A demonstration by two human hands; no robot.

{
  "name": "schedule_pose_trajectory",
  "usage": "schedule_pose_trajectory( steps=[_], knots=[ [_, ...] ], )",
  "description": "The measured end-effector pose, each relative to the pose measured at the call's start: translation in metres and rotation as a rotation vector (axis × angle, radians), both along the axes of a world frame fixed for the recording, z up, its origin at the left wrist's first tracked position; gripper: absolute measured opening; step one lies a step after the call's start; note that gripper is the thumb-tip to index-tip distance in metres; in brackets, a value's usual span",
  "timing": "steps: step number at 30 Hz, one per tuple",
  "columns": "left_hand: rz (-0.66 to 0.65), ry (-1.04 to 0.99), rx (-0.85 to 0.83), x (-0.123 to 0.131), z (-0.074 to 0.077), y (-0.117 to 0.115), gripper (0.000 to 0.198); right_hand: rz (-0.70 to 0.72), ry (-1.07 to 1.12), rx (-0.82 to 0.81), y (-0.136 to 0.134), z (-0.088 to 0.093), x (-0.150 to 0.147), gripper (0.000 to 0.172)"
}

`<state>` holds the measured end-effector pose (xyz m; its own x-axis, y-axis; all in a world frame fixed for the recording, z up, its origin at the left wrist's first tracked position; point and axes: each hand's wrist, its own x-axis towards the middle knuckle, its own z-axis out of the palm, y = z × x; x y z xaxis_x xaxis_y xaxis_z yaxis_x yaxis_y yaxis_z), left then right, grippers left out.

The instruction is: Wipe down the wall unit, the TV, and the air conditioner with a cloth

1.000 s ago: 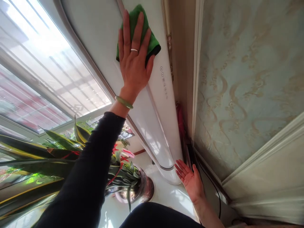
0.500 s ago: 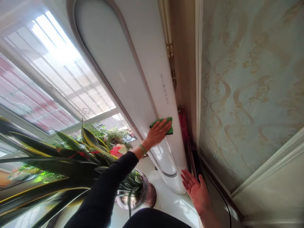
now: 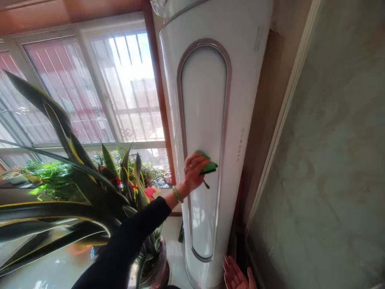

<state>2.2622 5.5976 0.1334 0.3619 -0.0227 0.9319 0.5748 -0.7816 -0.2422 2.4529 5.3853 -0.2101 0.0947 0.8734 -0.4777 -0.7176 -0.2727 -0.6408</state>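
Note:
My left hand (image 3: 195, 170), with a ring and a pale green bangle, is closed around a folded green cloth (image 3: 209, 165). It is at the front panel of a tall white floor-standing air conditioner (image 3: 204, 112); whether the cloth touches the panel I cannot tell. A small dark loop or tag hangs below the cloth. At the bottom edge my right hand (image 3: 238, 276) shows palm up with its fingers stretched out, holding nothing. It is beside the lower right side of the unit, its wrist out of view.
A big snake plant (image 3: 81, 168) in a round pot (image 3: 156, 267) stands at my left, its leaves near my sleeve. Behind it are a barred window (image 3: 129, 84) and smaller potted plants (image 3: 54, 176). A patterned wall (image 3: 325, 160) rises on the right.
My view has tilted up and turned, so the air conditioner looks more upright. My left hand has shifted with the cloth from the unit's right edge to its middle panel. My right hand stays open, lower in view.

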Motion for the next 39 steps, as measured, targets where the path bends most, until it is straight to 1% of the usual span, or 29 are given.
schedule_pose_trajectory(
  steps=[1,2,3,4,5,7,9,10,12,14,15,16,17,18,19,20,22,24,27,29,31,32,33,34,35,36,37,38,39],
  knots=[
    [0.049,-0.167,0.028,0.004,0.033,0.005,0.039,0.006,-0.057,0.029,0.007,0.016,0.0,0.07],
    [0.087,-0.278,0.072,0.01,0.064,0.009,0.041,-0.002,-0.122,0.073,0.016,0.037,-0.001,0.069],
    [0.118,-0.303,0.107,0.016,0.091,0.014,0.044,-0.031,-0.198,0.132,0.024,0.06,-0.002,0.069],
    [0.146,-0.244,0.11,0.022,0.114,0.018,0.048,-0.071,-0.286,0.209,0.032,0.085,-0.005,0.068],
    [0.164,-0.179,0.124,0.028,0.132,0.022,0.053,-0.131,-0.389,0.29,0.04,0.11,-0.008,0.068],
    [0.188,-0.043,0.115,0.036,0.16,0.029,0.063,-0.243,-0.611,0.455,0.053,0.158,-0.012,0.072],
    [0.194,-0.016,0.095,0.04,0.186,0.035,0.066,-0.31,-0.798,0.586,0.063,0.197,-0.014,0.073],
    [0.191,-0.047,0.081,0.042,0.201,0.038,0.065,-0.322,-0.862,0.634,0.068,0.211,-0.014,0.071],
    [0.181,-0.167,0.052,0.046,0.232,0.043,0.062,-0.321,-0.925,0.702,0.075,0.229,-0.014,0.066],
    [0.177,-0.277,0.013,0.054,0.259,0.046,0.059,-0.314,-0.924,0.733,0.082,0.235,-0.016,0.065],
    [0.173,-0.289,0.001,0.059,0.268,0.046,0.058,-0.313,-0.911,0.737,0.085,0.234,-0.017,0.066],
    [0.163,-0.262,-0.002,0.065,0.272,0.045,0.057,-0.313,-0.896,0.737,0.088,0.231,-0.018,0.065],
    [0.15,-0.203,0.006,0.07,0.271,0.043,0.056,-0.31,-0.881,0.733,0.091,0.227,-0.02,0.065],
    [0.136,-0.125,0.023,0.074,0.266,0.04,0.055,-0.306,-0.868,0.724,0.093,0.222,-0.022,0.064],
    [0.123,-0.046,0.043,0.076,0.257,0.037,0.055,-0.3,-0.855,0.711,0.094,0.216,-0.023,0.062],
    [0.117,0.022,0.063,0.077,0.245,0.034,0.056,-0.294,-0.842,0.695,0.094,0.209,-0.024,0.06],
    [0.124,0.1,0.093,0.074,0.215,0.029,0.06,-0.282,-0.817,0.66,0.094,0.195,-0.024,0.057],
    [0.134,0.155,0.111,0.066,0.18,0.027,0.066,-0.272,-0.791,0.624,0.092,0.182,-0.023,0.056],
    [0.153,0.245,0.136,0.049,0.125,0.025,0.07,-0.27,-0.797,0.577,0.087,0.169,-0.023,0.062],
    [0.172,0.316,0.171,0.037,0.086,0.024,0.07,-0.283,-0.854,0.584,0.083,0.168,-0.024,0.064],
    [0.18,0.409,0.217,0.023,0.052,0.021,0.068,-0.304,-0.956,0.633,0.08,0.173,-0.024,0.06],
    [0.18,0.459,0.24,0.016,0.04,0.02,0.066,-0.317,-1.018,0.662,0.08,0.176,-0.023,0.056],
    [0.176,0.509,0.264,0.01,0.032,0.02,0.065,-0.33,-1.086,0.689,0.08,0.181,-0.021,0.052],
    [0.175,0.554,0.285,0.005,0.029,0.02,0.064,-0.35,-1.16,0.715,0.082,0.186,-0.018,0.049],
    [0.175,0.588,0.305,0.002,0.032,0.021,0.064,-0.382,-1.236,0.739,0.085,0.192,-0.015,0.045],
    [0.178,0.606,0.318,0.0,0.041,0.022,0.063,-0.427,-1.314,0.764,0.089,0.2,-0.011,0.042],
    [0.181,0.611,0.32,0.001,0.056,0.024,0.064,-0.487,-1.388,0.794,0.094,0.21,-0.007,0.038],
    [0.184,0.6,0.311,0.003,0.076,0.026,0.065,-0.556,-1.455,0.836,0.1,0.221,-0.003,0.035],
    [0.184,0.574,0.289,0.007,0.098,0.027,0.065,-0.636,-1.51,0.893,0.107,0.235,0.0,0.032]
  ],
)
